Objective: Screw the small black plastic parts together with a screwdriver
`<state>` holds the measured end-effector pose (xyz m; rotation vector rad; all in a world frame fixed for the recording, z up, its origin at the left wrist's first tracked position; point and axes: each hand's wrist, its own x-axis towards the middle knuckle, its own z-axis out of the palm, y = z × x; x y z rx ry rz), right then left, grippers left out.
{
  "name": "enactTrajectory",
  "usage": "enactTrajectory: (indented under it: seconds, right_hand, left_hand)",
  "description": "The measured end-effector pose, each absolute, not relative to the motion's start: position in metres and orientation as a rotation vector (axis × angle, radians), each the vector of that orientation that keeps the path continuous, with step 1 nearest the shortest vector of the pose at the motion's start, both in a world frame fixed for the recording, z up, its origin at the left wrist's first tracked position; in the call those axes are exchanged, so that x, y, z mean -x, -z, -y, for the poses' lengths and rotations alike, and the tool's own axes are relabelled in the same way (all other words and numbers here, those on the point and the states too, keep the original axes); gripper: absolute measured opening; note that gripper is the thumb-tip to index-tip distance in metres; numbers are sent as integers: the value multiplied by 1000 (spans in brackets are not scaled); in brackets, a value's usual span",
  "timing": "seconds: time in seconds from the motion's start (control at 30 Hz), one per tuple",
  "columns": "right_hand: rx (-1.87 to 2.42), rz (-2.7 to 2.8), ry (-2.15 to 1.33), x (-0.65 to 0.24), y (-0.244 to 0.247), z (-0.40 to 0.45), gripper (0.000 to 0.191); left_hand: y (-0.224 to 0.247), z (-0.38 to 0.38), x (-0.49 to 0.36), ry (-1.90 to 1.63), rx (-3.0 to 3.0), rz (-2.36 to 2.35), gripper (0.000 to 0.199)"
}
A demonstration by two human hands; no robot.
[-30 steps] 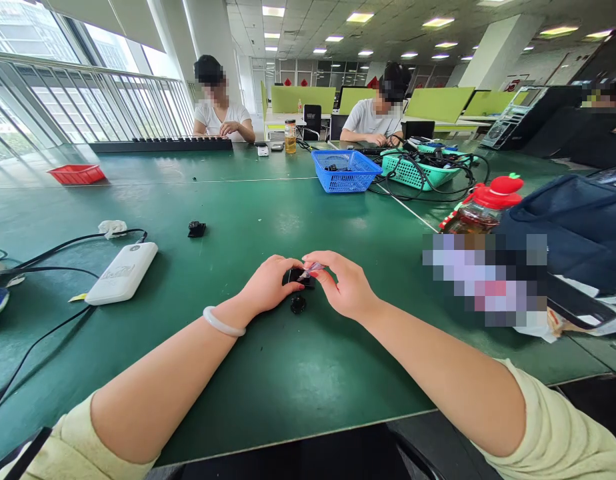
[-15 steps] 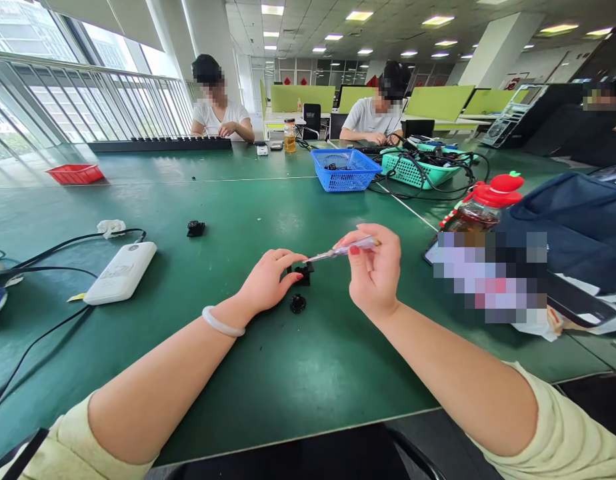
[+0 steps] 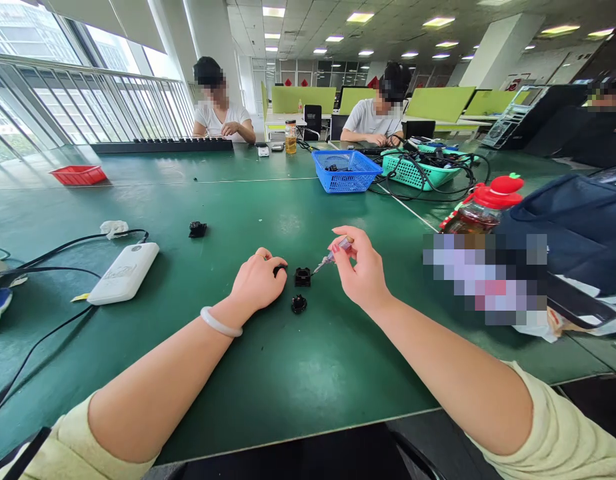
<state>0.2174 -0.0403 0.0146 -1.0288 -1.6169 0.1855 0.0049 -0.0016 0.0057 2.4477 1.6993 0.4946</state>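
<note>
Pinched in my left hand (image 3: 258, 280) is a small black part (image 3: 280, 269), mostly covered by the fingers. Just right of it, a square black plastic housing (image 3: 303, 277) lies on the green table, its hollow top facing up. My right hand (image 3: 362, 270) grips a screwdriver (image 3: 333, 253) by its clear purplish handle. The thin shaft points down and left, its tip close beside the housing's right side; whether they touch I cannot tell. A round black piece (image 3: 299, 304) rests on the table just below the housing.
Another black part (image 3: 197, 229) lies farther left, beyond a white power bank (image 3: 124, 273) with cables. Across the table are a red tray (image 3: 79, 175), a blue basket (image 3: 346, 172) and a green basket (image 3: 421, 175) of cables. A red-lidded bottle (image 3: 481, 207) and dark bag (image 3: 571, 223) stand right.
My left hand has moved left, off the housing, with a small black part in its fingers. The screwdriver has come down and is tilted more steeply beside the housing, now uncovered.
</note>
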Motion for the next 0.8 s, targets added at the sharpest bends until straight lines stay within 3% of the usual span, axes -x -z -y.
enactTrajectory:
  seconds: [0.1, 0.23, 0.37, 0.53, 0.8]
  right_hand:
    - [1014, 1630, -231, -216, -15, 42, 21]
    - [1008, 1619, -201, -217, -16, 42, 21]
    - [1031, 1596, -176, -218, -16, 41, 20]
    - [1027, 1595, -180, -219, -16, 41, 21]
    - [1031, 1582, -174, -218, -16, 41, 20]
  left_hand:
    - [-6, 4, -6, -613, -2499, -1556, 43]
    - [-3, 9, -7, -678, -2606, -971, 44]
    - [-1, 15, -11, -570, -2598, -820, 66]
    - [2, 11, -14, -573, -2620, -921, 42]
    - [6, -2, -10, -602, -2598, -1064, 30]
